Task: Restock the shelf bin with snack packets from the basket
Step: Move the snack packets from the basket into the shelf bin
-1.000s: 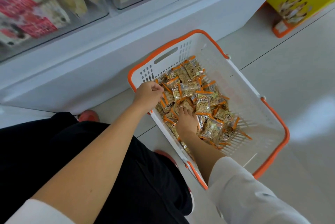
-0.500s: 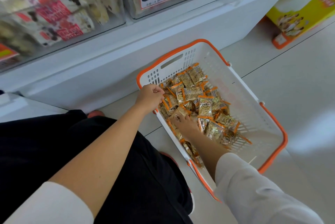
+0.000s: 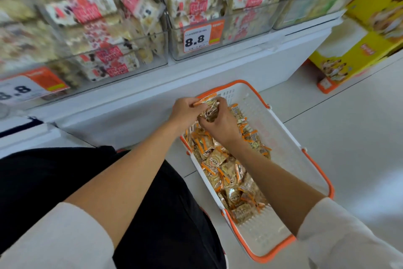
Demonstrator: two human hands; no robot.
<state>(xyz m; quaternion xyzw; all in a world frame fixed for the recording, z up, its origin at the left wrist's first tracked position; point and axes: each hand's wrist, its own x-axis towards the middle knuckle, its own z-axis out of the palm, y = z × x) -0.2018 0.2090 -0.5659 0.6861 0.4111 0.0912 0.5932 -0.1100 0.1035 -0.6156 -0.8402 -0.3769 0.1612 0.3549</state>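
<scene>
Orange-edged snack packets (image 3: 209, 110) are gripped by left hand (image 3: 185, 112) and right hand (image 3: 221, 126), both curled round them; basket (image 3: 283, 138) is seen below the hands

Orange-edged clear snack packets (image 3: 226, 173) lie heaped along the left side of the white, orange-rimmed basket (image 3: 283, 138).

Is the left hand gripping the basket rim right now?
No, the left hand and the right hand both hold a clump of snack packets above the basket.
</scene>
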